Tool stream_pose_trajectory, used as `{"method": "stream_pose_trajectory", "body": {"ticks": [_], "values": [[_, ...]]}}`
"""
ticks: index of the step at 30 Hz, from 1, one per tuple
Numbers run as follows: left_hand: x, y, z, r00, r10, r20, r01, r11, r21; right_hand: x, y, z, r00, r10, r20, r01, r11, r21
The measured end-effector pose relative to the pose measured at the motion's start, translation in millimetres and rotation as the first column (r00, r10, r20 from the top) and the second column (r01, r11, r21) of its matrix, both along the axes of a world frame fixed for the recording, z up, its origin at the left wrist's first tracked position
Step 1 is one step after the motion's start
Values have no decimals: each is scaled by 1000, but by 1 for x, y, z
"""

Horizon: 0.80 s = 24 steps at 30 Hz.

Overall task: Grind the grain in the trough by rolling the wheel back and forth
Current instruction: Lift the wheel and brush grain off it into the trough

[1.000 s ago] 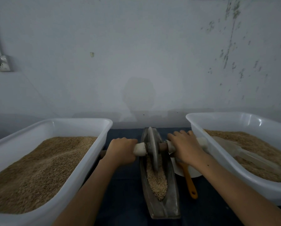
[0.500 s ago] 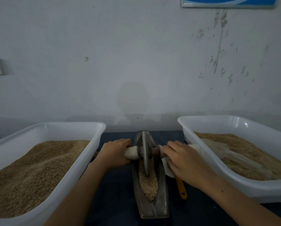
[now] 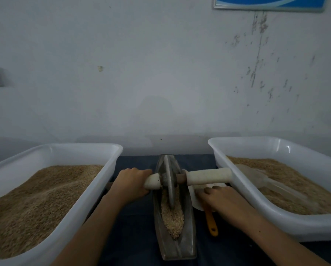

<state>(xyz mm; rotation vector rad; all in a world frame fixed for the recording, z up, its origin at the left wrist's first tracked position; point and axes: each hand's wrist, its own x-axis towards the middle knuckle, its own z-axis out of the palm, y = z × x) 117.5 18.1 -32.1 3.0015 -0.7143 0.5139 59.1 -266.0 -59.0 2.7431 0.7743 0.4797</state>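
Observation:
A narrow metal trough (image 3: 189, 244) lies on the dark table between two bins, with tan grain (image 3: 172, 219) in its channel. A grey grinding wheel (image 3: 169, 181) stands upright in the trough's far half on an axle with white handles. My left hand (image 3: 130, 185) grips the left handle (image 3: 151, 182). The right handle (image 3: 206, 176) is bare and reaches to the right bin's wall. My right hand (image 3: 222, 200) lies below that handle, off it, with fingers stretched out over a white dish (image 3: 196, 202) beside the trough.
A white bin (image 3: 74, 146) of grain stands at the left and another white bin (image 3: 256, 140) at the right, with a clear scoop (image 3: 266, 181) lying in it. An orange tool handle (image 3: 211, 223) sticks out from under my right hand. The wall is close behind.
My right hand has let go of the right handle and dropped toward me onto the dish. The left hand still holds its handle. The wheel stays in the trough's far half.

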Motion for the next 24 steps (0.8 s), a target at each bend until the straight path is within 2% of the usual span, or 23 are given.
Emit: {"method": "stream_pose_trajectory", "body": {"ticks": [4, 8, 10, 13, 16, 21, 24], "values": [[-3, 0, 2, 1000, 0, -23, -1, 999, -46, 1, 1, -2, 995, 95, 3, -94, 994, -52], [-6, 0, 2, 1000, 12, -28, -15, 996, -92, -1, -3, 1, 995, 97, 13, -98, 992, 85], [-8, 2, 3, 999, 28, -35, -32, 991, -127, -3, -3, 4, 991, 112, 70, -123, 973, 193], [-10, 5, 5, 998, 50, -26, -54, 980, -194, -8, 0, 8, 981, 140, 137, -185, 892, 413], [-13, 7, 13, 997, 78, 13, -72, 964, -257, -14, 4, 11, 964, 166, 210, -256, 802, 540], [-19, 1, 29, 978, 143, 153, -79, 927, -366, -17, 16, 24, 906, 232, 355, -413, 668, 619], [-22, -3, 34, 974, 172, 144, -98, 903, -418, -6, 28, 27, 897, 279, 342, -438, 656, 615]]}}
